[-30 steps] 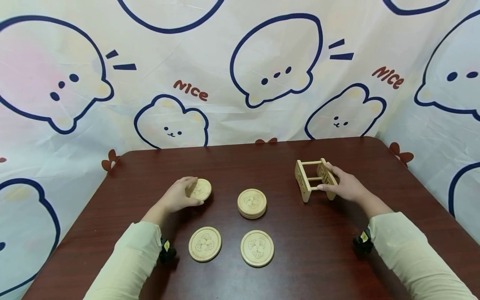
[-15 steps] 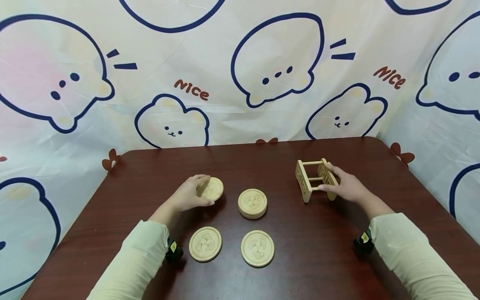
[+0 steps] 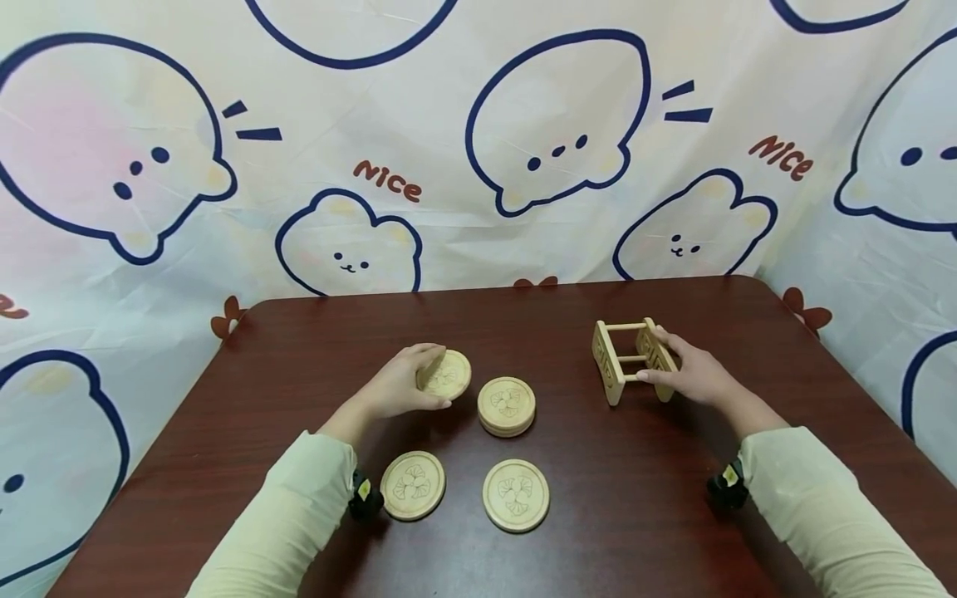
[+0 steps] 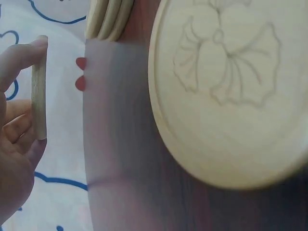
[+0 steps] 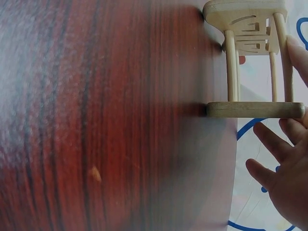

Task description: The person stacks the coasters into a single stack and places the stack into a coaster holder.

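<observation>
Pinching a coaster in the left grip, just left of the coaster stack, while holding the rack farther right in the right grip.

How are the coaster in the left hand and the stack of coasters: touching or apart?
Apart. The left wrist view shows pale backdrop between the held coaster and the stack.

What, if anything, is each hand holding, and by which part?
Left hand: a round wooden coaster, by its rim. Right hand: the wooden rack, by its right side panel.
</observation>
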`<state>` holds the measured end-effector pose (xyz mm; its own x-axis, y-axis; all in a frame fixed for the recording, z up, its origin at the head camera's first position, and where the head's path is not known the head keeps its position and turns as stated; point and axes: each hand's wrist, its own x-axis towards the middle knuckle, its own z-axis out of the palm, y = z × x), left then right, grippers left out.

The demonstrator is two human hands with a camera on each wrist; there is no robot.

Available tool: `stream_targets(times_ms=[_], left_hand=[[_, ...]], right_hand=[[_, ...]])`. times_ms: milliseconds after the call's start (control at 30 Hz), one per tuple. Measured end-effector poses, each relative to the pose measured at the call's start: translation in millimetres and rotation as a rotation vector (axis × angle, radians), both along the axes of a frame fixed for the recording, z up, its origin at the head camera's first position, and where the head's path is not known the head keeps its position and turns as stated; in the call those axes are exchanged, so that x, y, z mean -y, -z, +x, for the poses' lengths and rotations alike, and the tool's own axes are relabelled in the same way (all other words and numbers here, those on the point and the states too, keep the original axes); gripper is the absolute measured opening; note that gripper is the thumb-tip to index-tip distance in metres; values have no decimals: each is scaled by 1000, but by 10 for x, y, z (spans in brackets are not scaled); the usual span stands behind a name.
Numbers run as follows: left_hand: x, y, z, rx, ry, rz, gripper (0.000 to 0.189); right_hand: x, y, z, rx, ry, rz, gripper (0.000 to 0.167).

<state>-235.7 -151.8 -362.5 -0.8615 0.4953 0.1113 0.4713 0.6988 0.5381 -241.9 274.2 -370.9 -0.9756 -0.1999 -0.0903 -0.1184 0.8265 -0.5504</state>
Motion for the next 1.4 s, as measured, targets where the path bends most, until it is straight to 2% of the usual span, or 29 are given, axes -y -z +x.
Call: stream_targets(times_ms=[500,700,967,1400], left_hand=[[-204,49,43,-37,79,16,79],[-261,80,53,-33,106,13,79],[-345,65,80,-6,125,9,79],[-525,97,64,-47,178,-6,78]], right_hand=[[-13,9,-6,-10,3,0,90],[-2,-3,5,-18,-10,-2,90],[-7,-4,3,-13,-11,-5,91],[-11,5,-7,-7,-8,-4,94]])
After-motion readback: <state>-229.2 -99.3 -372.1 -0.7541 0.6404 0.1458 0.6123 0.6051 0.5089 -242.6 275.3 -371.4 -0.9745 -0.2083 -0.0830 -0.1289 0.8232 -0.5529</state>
